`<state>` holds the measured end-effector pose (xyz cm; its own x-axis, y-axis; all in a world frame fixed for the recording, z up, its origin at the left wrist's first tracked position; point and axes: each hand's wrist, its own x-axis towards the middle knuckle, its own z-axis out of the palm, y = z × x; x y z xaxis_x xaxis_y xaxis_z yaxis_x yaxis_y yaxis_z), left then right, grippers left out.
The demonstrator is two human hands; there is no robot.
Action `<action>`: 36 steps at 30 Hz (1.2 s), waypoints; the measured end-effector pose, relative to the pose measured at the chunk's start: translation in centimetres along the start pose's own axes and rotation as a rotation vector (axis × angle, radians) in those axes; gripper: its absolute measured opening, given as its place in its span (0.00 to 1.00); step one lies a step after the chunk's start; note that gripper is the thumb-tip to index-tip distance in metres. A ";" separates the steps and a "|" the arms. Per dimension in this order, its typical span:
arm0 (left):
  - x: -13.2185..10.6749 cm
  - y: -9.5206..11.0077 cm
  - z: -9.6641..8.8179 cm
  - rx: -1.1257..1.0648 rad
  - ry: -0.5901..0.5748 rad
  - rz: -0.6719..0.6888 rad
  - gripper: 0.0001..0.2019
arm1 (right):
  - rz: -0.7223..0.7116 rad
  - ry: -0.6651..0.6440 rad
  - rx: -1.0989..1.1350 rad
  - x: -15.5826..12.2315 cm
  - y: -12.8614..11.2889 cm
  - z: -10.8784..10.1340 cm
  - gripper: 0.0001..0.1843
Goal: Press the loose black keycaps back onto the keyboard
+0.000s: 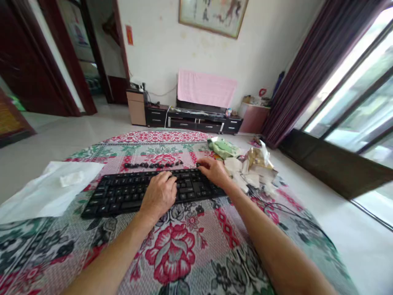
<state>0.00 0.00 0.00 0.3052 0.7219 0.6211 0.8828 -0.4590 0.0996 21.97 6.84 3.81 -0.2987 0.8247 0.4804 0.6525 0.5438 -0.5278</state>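
Observation:
A black computer keyboard [123,192] lies across the patterned tablecloth, some of it covered by my hands. My left hand [161,190] rests on its middle, fingers loosely bent over the keys and holding nothing that I can see. At the keyboard's upper right edge, my right hand [213,170] pinches a small dark piece that looks like a keycap [198,165]. Just behind the keyboard runs a row of loose black keycaps [153,165].
A white sheet [49,190] with a crumpled tissue [71,179] lies at left. To the right are crumpled papers [242,172], a green cloth [225,147] and a black cable [294,211]. The round table's tablecloth [190,254] is floral. A TV cabinet [184,123] stands beyond.

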 end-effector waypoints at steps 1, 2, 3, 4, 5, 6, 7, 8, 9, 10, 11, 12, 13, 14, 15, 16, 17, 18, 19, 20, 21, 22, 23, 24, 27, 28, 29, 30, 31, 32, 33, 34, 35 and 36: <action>0.0 0.0 0.0 -0.001 0.004 0.002 0.13 | -0.001 -0.005 -0.002 -0.1 0.0 0.0 0.12; 0.0 0.0 0.0 -0.002 0.008 0.004 0.13 | -0.001 -0.009 -0.003 -0.2 0.1 0.0 0.13; 0.0 0.0 0.0 -0.004 0.011 0.006 0.13 | -0.002 -0.012 -0.003 -0.3 0.1 -0.1 0.13; 0.1 0.0 0.0 -0.007 0.014 0.008 0.13 | -0.003 -0.015 -0.002 -0.3 0.1 -0.1 0.13; 0.1 0.0 0.0 -0.010 0.018 0.011 0.13 | -0.004 -0.018 -0.002 -0.4 0.0 -0.1 0.13; 0.1 0.0 0.0 -0.014 0.021 0.014 0.13 | -0.005 -0.019 0.000 -0.4 0.0 -0.2 0.13; 0.1 0.0 0.1 -0.017 0.023 0.015 0.13 | -0.006 -0.019 0.004 -0.4 -0.1 -0.2 0.12; 0.1 -0.1 0.1 -0.020 0.025 0.018 0.13 | -0.006 -0.020 0.010 -0.4 -0.1 -0.2 0.12; 0.1 -0.1 0.1 -0.021 0.027 0.019 0.13 | -0.007 -0.022 0.018 -0.5 -0.2 -0.2 0.11; 0.1 -0.2 0.2 -0.021 0.029 0.020 0.13 | -0.009 -0.025 0.025 -0.5 -0.2 -0.2 0.11; 0.1 -0.2 0.2 -0.020 0.030 0.022 0.13 | -0.010 -0.028 0.031 -0.5 -0.3 -0.3 0.11; 0.1 -0.2 0.2 -0.020 0.029 0.023 0.13 | -0.010 -0.033 0.035 -0.5 -0.3 -0.3 0.11; 0.1 -0.2 0.2 -0.019 0.027 0.025 0.13 | -0.009 -0.037 0.038 -0.5 -0.3 -0.3 0.11; 0.1 -0.2 0.2 -0.019 0.026 0.027 0.13 | -0.008 -0.042 0.038 -0.5 -0.3 -0.3 0.11; 0.1 -0.2 0.2 -0.019 0.024 0.028 0.13 | -0.006 -0.045 0.038 -0.5 -0.3 -0.3 0.11; 0.1 -0.2 0.1 -0.017 0.023 0.030 0.13 | -0.004 -0.047 0.037 -0.5 -0.3 -0.3 0.11; 0.1 -0.2 0.1 -0.015 0.023 0.029 0.13 | -0.003 -0.048 0.036 -0.5 -0.2 -0.3 0.11; 0.1 -0.1 0.1 -0.013 0.023 0.029 0.13 | -0.002 -0.049 0.035 -0.6 -0.2 -0.3 0.11; 0.1 -0.1 0.1 -0.010 0.023 0.028 0.13 | -0.001 -0.050 0.035 -0.6 -0.3 -0.3 0.11; 0.1 -0.1 0.1 -0.008 0.023 0.026 0.13 | -0.001 -0.051 0.034 -0.6 -0.3 -0.3 0.11; 0.1 -0.1 0.1 -0.007 0.024 0.025 0.13 | -0.001 -0.051 0.032 -0.6 -0.3 -0.3 0.11; 0.1 -0.1 0.1 -0.007 0.023 0.023 0.13 | -0.001 -0.054 0.029 -0.7 -0.3 -0.3 0.11; 0.1 -0.1 0.2 -0.007 0.022 0.022 0.13 | -0.002 -0.056 0.026 -0.7 -0.3 -0.3 0.11; 0.1 -0.1 0.2 -0.007 0.020 0.022 0.13 | -0.004 -0.058 0.022 -0.7 -0.3 -0.3 0.11; 0.1 -0.2 0.2 -0.011 0.017 0.019 0.13 | -0.007 -0.063 0.025 -0.7 -0.4 -0.3 0.11; 0.1 -0.2 0.2 -0.014 0.016 0.018 0.14 | -0.006 -0.066 0.028 -0.7 -0.4 -0.3 0.11; 0.0 -0.3 0.3 -0.016 0.015 0.017 0.14 | -0.005 -0.070 0.030 -0.7 -0.3 -0.3 0.11; 0.0 -0.3 0.3 -0.020 0.012 0.017 0.14 | -0.004 -0.074 0.031 -0.7 -0.3 -0.2 0.11; 0.0 -0.3 0.3 -0.022 0.010 0.017 0.14 | -0.003 -0.076 0.031 -0.7 -0.3 -0.2 0.11; 0.0 -0.3 0.3 -0.024 0.008 0.017 0.14 | -0.002 -0.077 0.030 -0.8 -0.2 -0.2 0.11; 0.0 -0.3 0.3 -0.026 0.007 0.016 0.13 | -0.003 -0.078 0.032 -0.8 -0.2 -0.2 0.11; 0.0 -0.3 0.3 -0.027 0.006 0.014 0.13 | -0.005 -0.080 0.036 -0.8 -0.1 -0.1 0.11; 0.0 -0.3 0.3 -0.029 0.005 0.012 0.13 | -0.006 -0.082 0.041 -0.8 -0.1 -0.1 0.11; 0.1 -0.3 0.2 -0.030 0.006 0.010 0.13 | -0.007 -0.084 0.044 -0.8 -0.1 -0.1 0.11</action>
<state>-0.12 0.28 -0.18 0.3123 0.7141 0.6265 0.8686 -0.4818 0.1162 22.20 6.11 3.52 -0.3616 0.8302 0.4244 0.6193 0.5541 -0.5563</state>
